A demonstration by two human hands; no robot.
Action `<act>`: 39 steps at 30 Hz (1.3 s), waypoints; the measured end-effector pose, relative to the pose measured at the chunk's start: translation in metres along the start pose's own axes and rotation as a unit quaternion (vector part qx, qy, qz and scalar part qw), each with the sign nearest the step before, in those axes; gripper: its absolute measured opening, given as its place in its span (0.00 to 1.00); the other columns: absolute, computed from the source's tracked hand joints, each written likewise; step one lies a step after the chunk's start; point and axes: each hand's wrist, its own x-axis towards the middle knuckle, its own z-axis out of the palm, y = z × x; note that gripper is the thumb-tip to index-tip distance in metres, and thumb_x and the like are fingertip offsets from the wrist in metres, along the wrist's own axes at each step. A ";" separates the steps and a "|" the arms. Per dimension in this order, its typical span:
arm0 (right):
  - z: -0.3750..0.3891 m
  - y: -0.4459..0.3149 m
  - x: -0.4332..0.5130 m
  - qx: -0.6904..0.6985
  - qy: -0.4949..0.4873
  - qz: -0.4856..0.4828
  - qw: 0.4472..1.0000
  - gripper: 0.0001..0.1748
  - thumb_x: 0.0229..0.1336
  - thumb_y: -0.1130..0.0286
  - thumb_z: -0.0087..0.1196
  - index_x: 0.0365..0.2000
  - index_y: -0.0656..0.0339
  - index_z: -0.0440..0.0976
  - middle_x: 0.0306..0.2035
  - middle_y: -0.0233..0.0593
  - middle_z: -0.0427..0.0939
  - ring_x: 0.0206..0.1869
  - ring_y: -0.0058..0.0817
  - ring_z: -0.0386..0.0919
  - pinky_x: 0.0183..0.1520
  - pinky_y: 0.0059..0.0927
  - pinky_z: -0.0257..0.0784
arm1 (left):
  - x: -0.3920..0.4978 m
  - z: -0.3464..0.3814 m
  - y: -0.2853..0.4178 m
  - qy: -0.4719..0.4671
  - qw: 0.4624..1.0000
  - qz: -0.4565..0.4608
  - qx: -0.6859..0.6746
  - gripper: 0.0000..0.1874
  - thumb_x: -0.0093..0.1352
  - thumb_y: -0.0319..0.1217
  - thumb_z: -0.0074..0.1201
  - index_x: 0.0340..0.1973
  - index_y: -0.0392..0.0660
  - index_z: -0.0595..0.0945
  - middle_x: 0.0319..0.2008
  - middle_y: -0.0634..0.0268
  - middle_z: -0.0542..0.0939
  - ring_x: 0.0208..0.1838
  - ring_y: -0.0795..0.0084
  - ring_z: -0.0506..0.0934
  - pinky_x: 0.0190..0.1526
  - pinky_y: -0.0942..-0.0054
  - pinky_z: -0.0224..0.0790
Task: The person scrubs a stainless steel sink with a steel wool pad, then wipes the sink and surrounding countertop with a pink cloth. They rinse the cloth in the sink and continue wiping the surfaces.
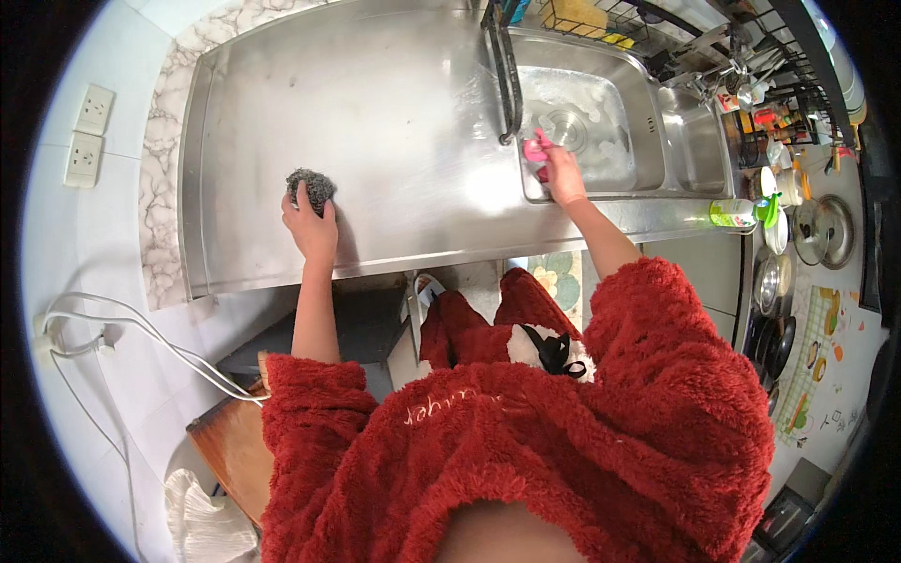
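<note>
My left hand point(311, 225) grips a dark grey metal scouring pad point(310, 188) on the left part of the stainless steel counter point(394, 141). Over the near left corner of the larger sink basin point(647, 141), my right hand point(562, 172) has its fingers on a pink object point(536, 146), whose kind I cannot tell. A darker red bit shows just below it, partly hidden by the hand. Soapy water point(598, 98) with foam lies in the basin, over a round drain strainer point(566, 130).
A black metal rack point(508, 84) stands along the basin's left side. Beyond the basin a wire basket holds a yellow sponge point(574, 17). A green-topped spray bottle point(735, 212) lies at the right end, near bowls and lids. White cables point(151, 327) hang at the left wall.
</note>
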 end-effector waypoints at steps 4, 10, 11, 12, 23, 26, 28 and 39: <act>-0.030 0.075 0.006 0.034 0.061 0.044 0.997 0.12 0.59 0.77 0.49 0.43 0.63 0.74 0.47 0.49 0.76 0.49 0.49 0.73 0.53 0.45 0.68 | -0.027 -0.001 0.028 0.060 0.996 -0.018 0.061 0.32 0.63 0.33 0.58 0.63 0.43 0.68 0.66 0.41 0.59 0.62 0.40 0.62 0.62 0.51 0.58; -0.088 0.119 0.030 0.135 0.090 0.083 0.983 0.09 0.64 0.73 0.49 0.42 0.66 0.73 0.34 0.47 0.78 0.33 0.38 0.78 0.37 0.38 0.75 | -0.110 0.027 0.117 0.134 0.989 -0.048 -0.028 0.18 0.64 0.28 0.54 0.49 0.36 0.75 0.55 0.44 0.70 0.61 0.45 0.65 0.61 0.53 0.55; -0.096 0.121 0.034 0.211 0.059 0.110 0.969 0.09 0.64 0.73 0.48 0.43 0.66 0.72 0.31 0.45 0.78 0.30 0.34 0.76 0.31 0.35 0.73 | -0.124 0.034 0.137 0.129 0.989 -0.052 -0.041 0.15 0.64 0.27 0.54 0.45 0.37 0.76 0.51 0.47 0.73 0.57 0.47 0.69 0.59 0.54 0.57; -0.102 0.122 0.037 0.286 0.024 0.138 0.948 0.10 0.65 0.73 0.48 0.43 0.66 0.72 0.29 0.43 0.77 0.26 0.29 0.75 0.26 0.32 0.72 | -0.137 0.042 0.157 0.108 0.989 -0.065 -0.073 0.13 0.64 0.27 0.53 0.44 0.37 0.76 0.48 0.48 0.75 0.54 0.48 0.70 0.57 0.55 0.59; -0.097 0.075 0.077 0.545 -0.047 0.140 0.825 0.09 0.68 0.74 0.44 0.43 0.66 0.71 0.29 0.36 0.77 0.19 0.18 0.70 0.20 0.23 0.69 | -0.186 0.064 0.275 -0.021 0.977 -0.089 -0.195 0.08 0.68 0.28 0.48 0.38 0.37 0.80 0.38 0.52 0.79 0.45 0.50 0.75 0.49 0.60 0.66; -0.118 0.047 0.072 0.544 -0.064 0.109 0.830 0.08 0.68 0.74 0.45 0.43 0.66 0.71 0.31 0.36 0.78 0.21 0.16 0.70 0.23 0.21 0.69 | -0.184 0.056 0.281 -0.073 0.958 -0.140 -0.240 0.10 0.69 0.30 0.48 0.40 0.37 0.80 0.40 0.53 0.79 0.46 0.53 0.76 0.51 0.61 0.66; -0.130 0.022 0.073 0.512 -0.032 0.027 0.858 0.08 0.68 0.74 0.45 0.44 0.66 0.71 0.29 0.35 0.77 0.20 0.15 0.69 0.20 0.21 0.66 | -0.180 0.054 0.288 -0.112 0.946 -0.136 -0.273 0.11 0.70 0.31 0.48 0.42 0.38 0.80 0.41 0.54 0.79 0.47 0.54 0.76 0.51 0.62 0.66; -0.140 -0.074 0.078 0.414 0.049 0.004 0.909 0.09 0.64 0.75 0.49 0.43 0.66 0.71 0.29 0.37 0.79 0.21 0.18 0.72 0.24 0.22 0.68 | -0.097 0.075 0.315 -0.160 0.892 -0.064 -0.417 0.20 0.74 0.41 0.43 0.51 0.36 0.74 0.48 0.48 0.76 0.51 0.55 0.75 0.55 0.65 0.65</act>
